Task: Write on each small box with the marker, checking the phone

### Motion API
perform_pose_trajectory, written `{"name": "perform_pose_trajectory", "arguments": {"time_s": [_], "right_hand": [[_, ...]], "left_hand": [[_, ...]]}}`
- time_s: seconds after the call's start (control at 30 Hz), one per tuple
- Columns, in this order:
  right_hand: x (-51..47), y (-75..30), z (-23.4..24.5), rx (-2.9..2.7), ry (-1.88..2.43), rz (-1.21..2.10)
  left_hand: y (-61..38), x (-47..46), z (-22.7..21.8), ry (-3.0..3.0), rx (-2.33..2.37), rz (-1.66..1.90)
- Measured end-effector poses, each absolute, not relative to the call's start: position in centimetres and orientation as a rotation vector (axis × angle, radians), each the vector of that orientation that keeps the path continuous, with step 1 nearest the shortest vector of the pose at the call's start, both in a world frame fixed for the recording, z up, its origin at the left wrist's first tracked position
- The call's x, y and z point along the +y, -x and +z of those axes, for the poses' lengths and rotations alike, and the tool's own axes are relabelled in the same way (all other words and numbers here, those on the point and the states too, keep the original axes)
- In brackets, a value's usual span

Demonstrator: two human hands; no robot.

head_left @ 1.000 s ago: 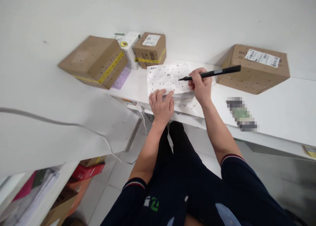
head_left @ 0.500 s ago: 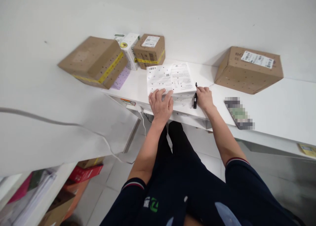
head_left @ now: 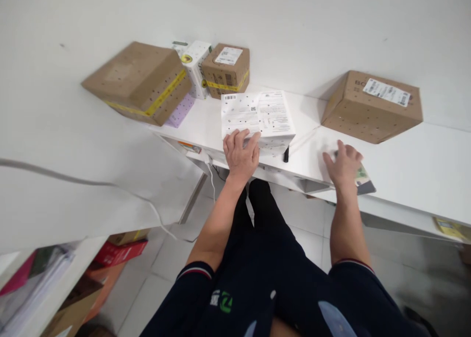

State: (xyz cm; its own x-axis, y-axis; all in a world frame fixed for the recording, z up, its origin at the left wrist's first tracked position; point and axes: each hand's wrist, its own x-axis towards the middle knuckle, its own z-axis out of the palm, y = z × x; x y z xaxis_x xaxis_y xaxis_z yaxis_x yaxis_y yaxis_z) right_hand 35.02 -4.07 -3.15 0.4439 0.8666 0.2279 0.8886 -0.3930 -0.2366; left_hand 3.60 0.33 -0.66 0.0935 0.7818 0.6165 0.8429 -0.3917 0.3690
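Observation:
My left hand (head_left: 241,155) rests with its fingers apart on the near edge of a white printed box (head_left: 274,114). The box has a barcode and lines of small text on its top. My right hand (head_left: 345,163) hovers over or touches a phone (head_left: 364,182), its fingers spread; the hand hides much of the phone, so contact is unclear. A black marker pen (head_left: 286,154) lies at the box's right front corner, partly hidden by the box.
A large brown carton (head_left: 136,82) leans at the left over a purple box (head_left: 180,111). Near the wall stand a white carton (head_left: 196,57) and a small brown box (head_left: 226,69). Another labelled carton (head_left: 371,106) sits at the right. A cable (head_left: 110,185) crosses the left side.
My right hand has let go of the marker pen and moved right to the phone. The pen now lies on the table. My left hand stays on the white box.

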Motion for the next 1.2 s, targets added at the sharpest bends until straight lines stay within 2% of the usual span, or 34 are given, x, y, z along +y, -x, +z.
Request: {"name": "perform_pose_trajectory", "arguments": {"time_s": [0.1,0.2,0.3,0.57,0.7,0.77,0.93,1.03,1.1,1.2], "right_hand": [[-7.6,-38.0,-2.6,-1.152,2.652,0.026],[-9.5,-39.6,-2.6,-1.060,2.738,0.189],[-9.9,-39.7,-2.7,-1.180,2.702,0.225],[-10.1,-37.3,-1.9,-1.213,2.698,0.073],[-11.6,-35.0,-1.9,-1.135,2.444,0.111],[-12.5,-32.8,-1.9,-0.925,2.173,0.330],[-14.1,-24.5,-0.8,-0.491,1.262,1.208],[-14.3,-20.0,0.0,-0.313,0.895,1.689],[-14.4,-17.8,0.4,-0.217,0.726,1.921],[-14.2,-16.0,0.5,-0.114,0.573,2.099]], "left_hand": [[-3.7,0.6,-1.0,2.244,-1.688,-1.232],[-3.8,0.8,-1.3,2.188,-1.665,-1.273],[-3.8,0.9,-1.3,2.168,-1.646,-1.285],[-3.9,1.0,-1.2,2.232,-1.697,-1.298],[-3.9,1.1,-1.5,2.224,-1.677,-1.290],[-3.9,1.3,-1.7,2.235,-1.678,-1.280],[-4.0,1.8,-2.5,2.178,-1.679,-1.274],[-3.9,2.2,-3.4,2.159,-1.638,-1.312],[-3.8,2.6,-4.2,2.172,-1.598,-1.347],[-3.7,3.1,-5.2,2.194,-1.591,-1.385]]}}
